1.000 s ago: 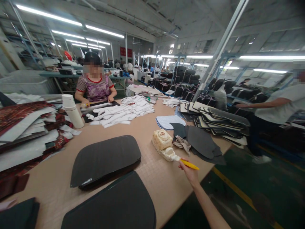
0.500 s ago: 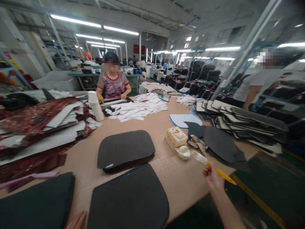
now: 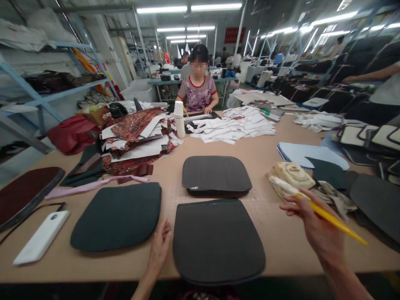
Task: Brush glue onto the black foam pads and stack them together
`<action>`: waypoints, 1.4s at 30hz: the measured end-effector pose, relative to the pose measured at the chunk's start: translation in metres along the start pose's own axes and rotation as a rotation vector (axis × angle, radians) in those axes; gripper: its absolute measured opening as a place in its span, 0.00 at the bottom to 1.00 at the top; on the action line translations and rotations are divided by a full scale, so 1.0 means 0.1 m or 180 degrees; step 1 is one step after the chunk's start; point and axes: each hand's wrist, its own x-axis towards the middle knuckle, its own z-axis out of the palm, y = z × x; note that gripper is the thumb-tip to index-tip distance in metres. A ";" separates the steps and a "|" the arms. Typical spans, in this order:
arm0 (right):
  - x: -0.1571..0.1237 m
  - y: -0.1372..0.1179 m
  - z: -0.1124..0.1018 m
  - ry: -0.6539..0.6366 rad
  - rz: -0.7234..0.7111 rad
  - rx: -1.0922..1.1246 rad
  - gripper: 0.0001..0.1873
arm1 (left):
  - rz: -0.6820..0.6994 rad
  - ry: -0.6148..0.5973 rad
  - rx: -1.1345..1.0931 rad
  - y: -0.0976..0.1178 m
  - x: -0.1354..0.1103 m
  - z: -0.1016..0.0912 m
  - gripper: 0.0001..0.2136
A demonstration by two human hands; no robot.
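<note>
A brush point(image 3: 333, 216) with a yellow handle and a pale, caked head is held in my right hand point(image 3: 318, 227). Its head lies in front of a glue-crusted, cream-coloured container point(image 3: 290, 174); whether the two touch I cannot tell. My left hand point(image 3: 161, 239) rests on the table with loosely bent fingers, holding nothing. It lies between a dark green rounded panel point(image 3: 120, 216) and a stack of dark grey panels point(image 3: 218, 241). Another stack of dark grey panels point(image 3: 217, 173) sits just beyond. A crumpled cloth point(image 3: 336, 200) is beside the container.
A white power bank point(image 3: 42, 237) with a black cable lies at left. Behind are red patterned sheets point(image 3: 137, 129), a cream bottle point(image 3: 179, 121) and white strips point(image 3: 234, 125). A co-worker point(image 3: 198, 89) sits across the table point(image 3: 212, 148). Edged panels point(image 3: 359, 139) are piled at right.
The view has swung left. My right hand has brought the brush up to the container, from in front and to its right. My left hand now shows more fully beside the green panel.
</note>
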 end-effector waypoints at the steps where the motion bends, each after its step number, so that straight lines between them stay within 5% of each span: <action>1: -0.10 0.03 0.05 -0.0191 -0.0003 -0.0225 0.26 | -0.0048 -0.0010 -0.0039 0.02 -0.02 0.03 0.22; 5: -0.41 0.47 0.17 -0.0730 0.0023 -0.0465 0.25 | -0.0090 0.0037 0.0002 0.16 0.00 0.14 0.22; 11: -0.74 1.27 0.27 -0.0982 -0.0138 -0.1133 0.17 | 0.0361 0.0097 0.0256 0.31 0.35 0.20 0.19; 18: -1.07 1.65 0.25 -0.1023 -0.0063 -0.1163 0.16 | 0.0614 -0.0095 0.0547 0.25 0.45 0.30 0.16; 25: -1.24 1.83 0.10 -0.0946 -0.0082 -0.1512 0.10 | 0.0678 -0.0028 0.0884 0.34 0.33 0.37 0.19; 33: -1.25 1.72 0.06 -0.1203 -0.1606 -0.2647 0.08 | 0.1547 -0.0644 0.1693 0.63 0.15 0.94 0.25; 42: -1.09 1.70 0.24 -0.0951 -0.1321 -0.2324 0.04 | 0.1866 -0.0765 0.2053 0.56 0.30 0.94 0.24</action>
